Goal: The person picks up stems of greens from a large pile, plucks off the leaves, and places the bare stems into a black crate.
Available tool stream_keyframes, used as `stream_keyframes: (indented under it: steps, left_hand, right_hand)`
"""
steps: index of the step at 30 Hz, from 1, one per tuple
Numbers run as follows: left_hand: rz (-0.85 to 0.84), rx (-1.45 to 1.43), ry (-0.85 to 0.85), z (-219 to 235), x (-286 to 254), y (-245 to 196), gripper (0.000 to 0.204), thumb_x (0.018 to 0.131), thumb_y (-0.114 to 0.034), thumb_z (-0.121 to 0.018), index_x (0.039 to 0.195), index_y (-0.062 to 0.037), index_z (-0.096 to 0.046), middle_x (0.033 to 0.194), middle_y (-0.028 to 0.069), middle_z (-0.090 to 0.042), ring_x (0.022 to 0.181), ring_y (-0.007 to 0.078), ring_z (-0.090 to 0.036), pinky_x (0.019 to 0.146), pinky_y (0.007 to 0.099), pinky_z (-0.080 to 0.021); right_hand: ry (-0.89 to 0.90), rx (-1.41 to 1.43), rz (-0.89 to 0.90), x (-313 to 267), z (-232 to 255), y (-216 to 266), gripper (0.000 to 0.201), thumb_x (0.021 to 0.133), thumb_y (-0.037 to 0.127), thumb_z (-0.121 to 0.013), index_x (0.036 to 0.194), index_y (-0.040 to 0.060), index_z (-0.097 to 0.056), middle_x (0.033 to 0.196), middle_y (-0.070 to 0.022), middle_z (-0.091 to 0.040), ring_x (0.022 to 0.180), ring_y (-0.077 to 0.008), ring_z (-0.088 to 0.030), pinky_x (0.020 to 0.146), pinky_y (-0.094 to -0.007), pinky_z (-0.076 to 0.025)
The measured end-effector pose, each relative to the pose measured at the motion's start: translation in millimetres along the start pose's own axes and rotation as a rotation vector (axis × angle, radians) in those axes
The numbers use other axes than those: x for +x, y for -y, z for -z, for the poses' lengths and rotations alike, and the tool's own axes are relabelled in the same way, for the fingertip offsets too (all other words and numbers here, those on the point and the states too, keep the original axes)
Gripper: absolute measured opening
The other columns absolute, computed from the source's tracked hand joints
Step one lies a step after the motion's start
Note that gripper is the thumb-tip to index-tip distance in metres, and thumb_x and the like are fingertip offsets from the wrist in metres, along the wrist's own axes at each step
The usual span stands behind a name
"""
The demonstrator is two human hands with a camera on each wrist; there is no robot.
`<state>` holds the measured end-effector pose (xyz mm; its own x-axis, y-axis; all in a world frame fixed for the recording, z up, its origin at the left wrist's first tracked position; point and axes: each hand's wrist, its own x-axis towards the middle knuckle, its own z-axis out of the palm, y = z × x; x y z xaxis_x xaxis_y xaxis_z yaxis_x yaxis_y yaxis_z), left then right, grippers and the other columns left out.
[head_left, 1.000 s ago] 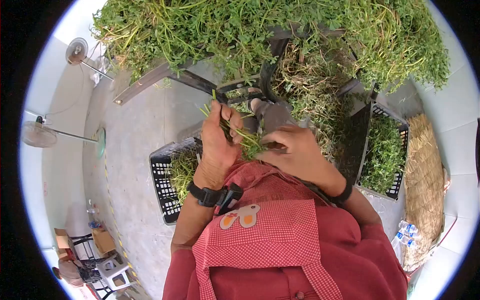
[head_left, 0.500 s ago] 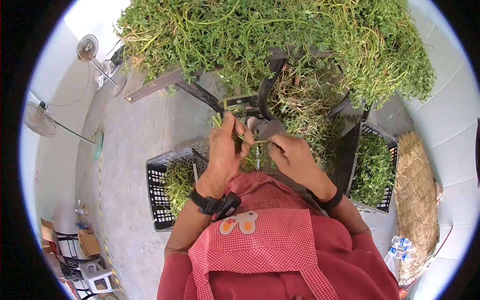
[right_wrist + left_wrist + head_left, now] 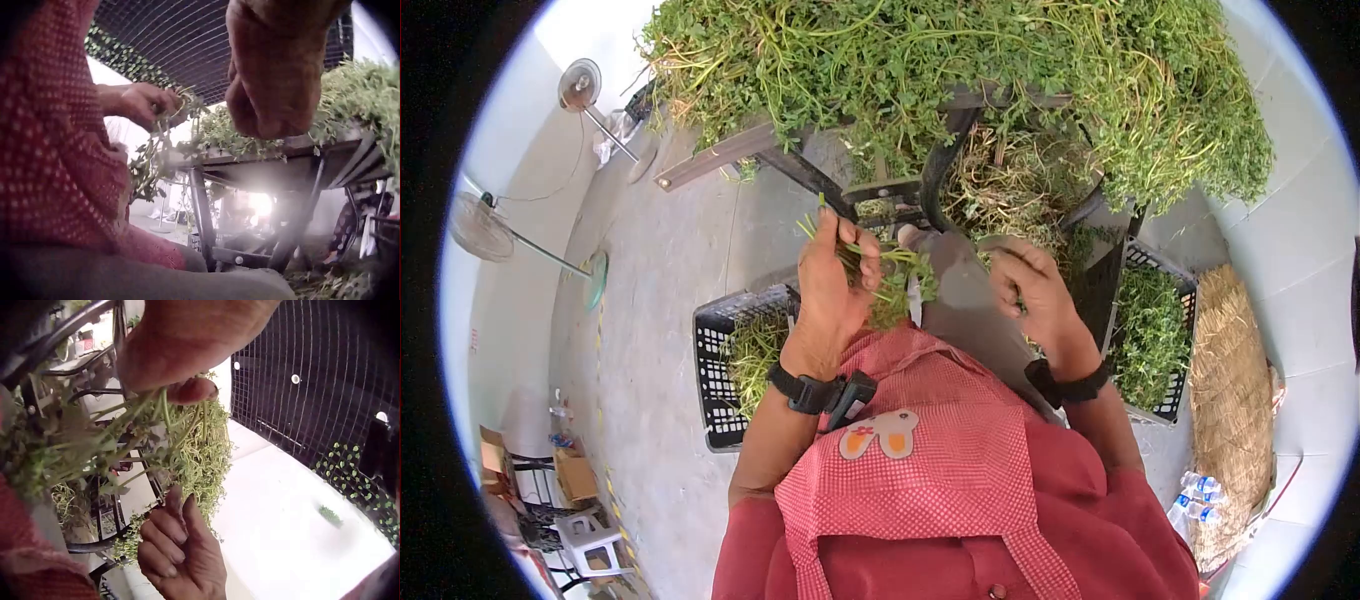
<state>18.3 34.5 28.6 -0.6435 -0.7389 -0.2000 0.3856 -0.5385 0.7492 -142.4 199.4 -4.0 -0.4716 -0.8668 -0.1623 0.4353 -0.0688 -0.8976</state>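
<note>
My left hand grips a small bunch of leafy green stems above the lap. Cut stem ends poke out past the thumb, and the leafy ends hang toward the red checked apron. In the left wrist view, several stems come out from under the fingers. To the right and apart from the bunch, my right hand is raised over the thigh. Its fingers are curled in, with the thumb close to the index finger in the left wrist view, and nothing shows between them.
A large heap of leafy greens covers the table ahead. Below it lies a pile of stalks. Black crates with greens stand at left and right. A rolled straw mat and standing fans are farther out.
My right hand was at the bunch, then pinched a stem end beside it; now it has drawn away to the right. My left hand keeps its grip and has shifted slightly.
</note>
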Motion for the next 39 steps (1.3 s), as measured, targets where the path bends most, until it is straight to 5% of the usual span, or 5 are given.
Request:
stream_keyframes:
  steps: [8, 24, 32, 37, 39]
  left_hand:
    - [0.055, 0.018, 0.050, -4.0, 0.2, 4.5, 0.033, 0.097, -0.038, -0.034, 0.074, -0.0159, -0.044, 0.063, 0.0005, -0.052, 0.046, 0.0090, -0.042, 0.046, 0.0225, -0.036]
    - [0.095, 0.042, 0.058, -7.0, -0.6, 17.1, 0.037, 0.097, -0.037, -0.036, 0.073, -0.0101, -0.045, 0.069, 0.0122, -0.061, 0.052, 0.0161, -0.049, 0.048, 0.0257, -0.042]
    - [0.051, 0.316, 0.115, -18.8, -4.3, 31.2, 0.036, 0.097, -0.037, -0.035, 0.070, -0.0130, -0.040, 0.062, 0.0067, -0.054, 0.047, 0.0152, -0.046, 0.043, 0.0272, -0.038]
    - [0.072, 0.016, 0.086, -8.5, -5.5, 7.4, 0.039, 0.096, -0.039, -0.037, 0.068, -0.0126, -0.038, 0.051, 0.0039, -0.043, 0.041, 0.0127, -0.036, 0.036, 0.0234, -0.031]
    - [0.032, -0.004, 0.154, 3.2, -0.7, 11.0, 0.037, 0.096, -0.039, -0.036, 0.069, -0.0137, -0.037, 0.052, 0.0021, -0.039, 0.042, 0.0114, -0.031, 0.036, 0.0232, -0.028]
  right_hand:
    - [-0.092, -0.763, 0.726, 6.2, -38.3, -21.4, 0.023, 0.075, 0.011, -0.069, 0.095, 0.0006, -0.064, 0.072, -0.0072, -0.061, 0.058, -0.0156, -0.055, 0.055, -0.0268, -0.042]
    - [0.090, -0.015, 0.171, 13.9, -32.4, -21.0, 0.018, 0.076, 0.008, -0.064, 0.085, -0.0033, -0.054, 0.074, -0.0077, -0.061, 0.069, -0.0115, -0.058, 0.064, -0.0303, -0.047]
    - [-0.253, -0.964, 0.625, 46.2, -30.0, -37.3, 0.017, 0.075, 0.005, -0.060, 0.083, -0.0042, -0.048, 0.073, -0.0254, -0.056, 0.067, -0.0452, -0.053, 0.057, -0.0414, -0.044]
    - [-0.500, -1.121, 0.617, 73.6, 33.4, -53.4, 0.012, 0.078, 0.009, -0.058, 0.083, -0.0007, -0.053, 0.069, -0.0150, -0.056, 0.061, -0.0275, -0.056, 0.055, -0.0372, -0.043]
    - [-0.280, -0.433, 0.113, 62.6, 40.5, -36.3, 0.026, 0.080, 0.019, -0.064, 0.092, -0.0021, -0.059, 0.071, -0.0083, -0.058, 0.061, -0.0190, -0.055, 0.055, -0.0361, -0.043]
